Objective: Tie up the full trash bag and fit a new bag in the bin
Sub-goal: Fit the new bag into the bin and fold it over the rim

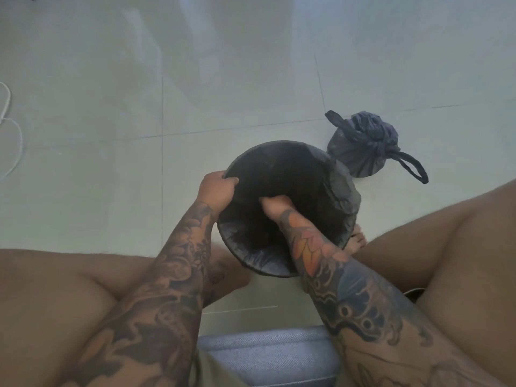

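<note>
Centre of the frame: round black bin, tilted toward the camera, mouth open. Black new bag lining it, plastic folded over the rim, loose and bunched along the right edge, smoother at the lower rim.

Left hand at the bin's left rim, fingers curled over the edge, pinching rim and bag plastic together. Grip narrow and firm.

Right hand plunged into the bin's mouth, wrist and heel of the hand showing, fingers lost in the dark interior. Cannot tell whether those fingers lie flat against the liner or curl round it. Tattooed forearms running down from both hands to the bottom of the frame.

Right of the bin, just beside it, slightly higher in the frame: full trash bag, grey-purple, already tied, resting on the floor. Two handle loops sticking out, one to the upper left, one trailing to the lower right.

Pale tiled floor filling the upper half. White cord looping at the left edge. Bare thighs at lower left and lower right; toes of a foot visible just beneath the bin's right side. Grey-blue seat cushion at bottom centre.
</note>
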